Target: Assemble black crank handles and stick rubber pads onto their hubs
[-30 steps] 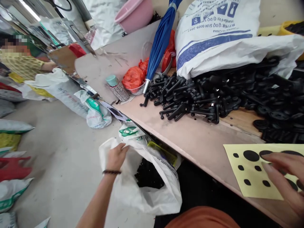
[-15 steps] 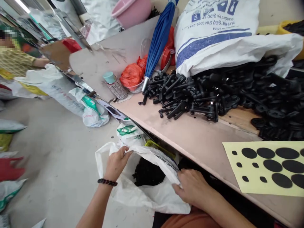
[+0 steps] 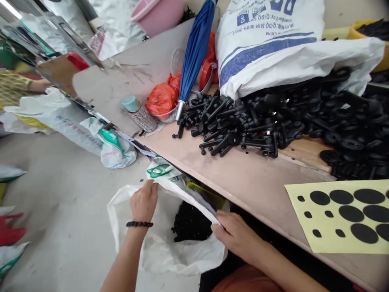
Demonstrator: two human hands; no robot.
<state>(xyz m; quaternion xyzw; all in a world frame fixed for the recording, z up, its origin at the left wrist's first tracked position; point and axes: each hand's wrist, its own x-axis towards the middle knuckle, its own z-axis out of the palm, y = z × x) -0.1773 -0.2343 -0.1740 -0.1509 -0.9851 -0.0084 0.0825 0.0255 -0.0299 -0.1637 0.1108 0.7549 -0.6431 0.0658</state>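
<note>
A white woven sack (image 3: 170, 255) stands below the table's front edge, its mouth spread wide. Inside it lies a heap of small black parts (image 3: 192, 222), too dark to make out singly. My left hand (image 3: 144, 202), with a dark beaded bracelet at the wrist, is closed on the far rim of the sack. On the right side of the mouth, my right hand (image 3: 234, 231) pinches the rim between thumb and fingers. Part of a yellow-green container (image 3: 206, 194) shows behind the sack, under the table.
On the pink tabletop (image 3: 194, 158) lies a pile of black jointed plastic parts (image 3: 243, 117), beside a large white sack (image 3: 267, 52). A yellow sticker sheet (image 3: 331, 243), a blue umbrella (image 3: 196, 52) and a flask (image 3: 139, 115) lie there too. Filled bags (image 3: 117, 152) line the floor.
My left hand has moved slightly up and the right hand slightly left, both still on the rim. The sack's mouth gapes wider on the left. The view has shifted a little.
</note>
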